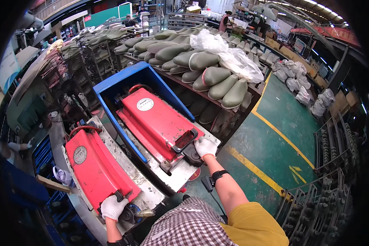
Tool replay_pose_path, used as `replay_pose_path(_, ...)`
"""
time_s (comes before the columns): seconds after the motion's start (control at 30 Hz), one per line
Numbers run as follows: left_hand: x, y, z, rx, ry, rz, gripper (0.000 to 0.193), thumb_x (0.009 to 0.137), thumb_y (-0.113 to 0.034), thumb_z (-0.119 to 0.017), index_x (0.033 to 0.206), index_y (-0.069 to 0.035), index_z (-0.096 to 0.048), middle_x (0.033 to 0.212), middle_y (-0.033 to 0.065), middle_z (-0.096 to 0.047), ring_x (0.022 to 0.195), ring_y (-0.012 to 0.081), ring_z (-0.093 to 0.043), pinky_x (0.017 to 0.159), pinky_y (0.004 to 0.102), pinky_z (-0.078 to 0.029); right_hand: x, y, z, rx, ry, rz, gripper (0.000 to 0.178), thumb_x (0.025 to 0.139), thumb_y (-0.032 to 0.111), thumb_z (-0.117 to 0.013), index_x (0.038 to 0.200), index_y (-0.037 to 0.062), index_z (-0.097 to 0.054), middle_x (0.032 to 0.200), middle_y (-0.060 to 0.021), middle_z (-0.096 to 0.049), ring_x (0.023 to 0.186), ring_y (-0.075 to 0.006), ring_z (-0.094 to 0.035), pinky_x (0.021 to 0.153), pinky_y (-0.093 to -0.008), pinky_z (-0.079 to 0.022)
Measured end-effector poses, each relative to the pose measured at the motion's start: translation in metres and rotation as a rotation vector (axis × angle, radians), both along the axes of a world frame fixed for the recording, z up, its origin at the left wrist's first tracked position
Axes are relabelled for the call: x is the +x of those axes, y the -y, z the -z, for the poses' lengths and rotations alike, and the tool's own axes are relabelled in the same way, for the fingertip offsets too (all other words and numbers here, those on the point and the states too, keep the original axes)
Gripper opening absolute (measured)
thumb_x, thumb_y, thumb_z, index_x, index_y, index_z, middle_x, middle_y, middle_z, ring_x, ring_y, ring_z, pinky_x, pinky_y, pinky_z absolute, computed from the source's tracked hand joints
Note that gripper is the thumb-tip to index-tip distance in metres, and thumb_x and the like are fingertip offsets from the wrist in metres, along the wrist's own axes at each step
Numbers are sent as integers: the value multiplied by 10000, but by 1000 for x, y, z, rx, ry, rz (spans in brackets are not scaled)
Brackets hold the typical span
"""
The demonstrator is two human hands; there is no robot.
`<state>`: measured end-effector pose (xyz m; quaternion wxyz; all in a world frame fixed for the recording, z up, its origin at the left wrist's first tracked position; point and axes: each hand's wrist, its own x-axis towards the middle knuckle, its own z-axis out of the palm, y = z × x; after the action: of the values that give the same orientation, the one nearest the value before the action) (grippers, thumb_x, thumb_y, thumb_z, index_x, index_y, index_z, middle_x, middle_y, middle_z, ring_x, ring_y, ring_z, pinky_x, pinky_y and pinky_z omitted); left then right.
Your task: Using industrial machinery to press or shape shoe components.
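Note:
Two red machine covers stand before me, each with a round pale dial plate on top. At the near end of the left red cover, my left hand, in a white glove, is closed around a black handle. My right hand, also gloved in white, lies at the near right corner of the right red cover. Its fingers curl down beside a black loop handle and a black block; what they grip is hidden. A blue open-fronted hood surrounds the right cover's far end.
Grey-green shoe-shaped pieces fill a rack beyond the machines, partly under white plastic sheeting. Metal racks stand at the right. Yellow lines mark the green floor. White bags and distant people appear farther back.

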<state>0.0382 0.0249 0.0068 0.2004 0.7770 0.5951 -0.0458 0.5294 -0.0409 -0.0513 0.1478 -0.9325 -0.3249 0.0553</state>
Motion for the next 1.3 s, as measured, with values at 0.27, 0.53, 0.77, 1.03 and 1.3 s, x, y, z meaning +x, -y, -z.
replay_pose_path(0.27,4,1,-6,-13,7,-14,470,781,-564,-736,918,-118,-798,872,198,-751,868,390,-741,782,491,-585,-2,0,-5,2,9,-6,430,963,479,-519,993,125,-762,1013,-171,-768,992,-370,-728,905,-488,-549)
replay_pose_path(0.53,1,-2,6,-7,45,-6,447,782,-557,-748,921,-136,-800,875,192,-752,869,390,-740,779,491,-584,0,0,-4,-1,9,-4,434,968,477,-513,997,120,-758,1012,-176,-767,995,-372,-727,904,-489,-544)
replay_pose_path(0.77,-1,-1,5,-4,21,-14,423,780,-544,-748,923,-150,-803,879,189,-752,873,386,-739,777,488,-583,0,0,-2,-1,2,-10,440,965,476,-511,999,115,-759,1003,-184,-765,998,-372,-727,913,-492,-540)
replay_pose_path(1.03,2,0,-6,-42,10,10,433,802,-563,-695,926,-162,-801,887,182,-752,869,372,-742,777,493,-581,0,0,2,-7,101,-12,452,918,484,-573,928,85,-788,1074,-185,-752,1077,-371,-695,976,-501,-511)
replay_pose_path(1.3,5,-2,-4,-28,-16,-3,471,792,-559,-704,890,-111,-806,861,199,-751,829,372,-751,763,478,-598,11,-3,13,-22,80,1,434,939,498,-564,1008,116,-758,1064,-206,-746,1056,-393,-701,934,-498,-530)
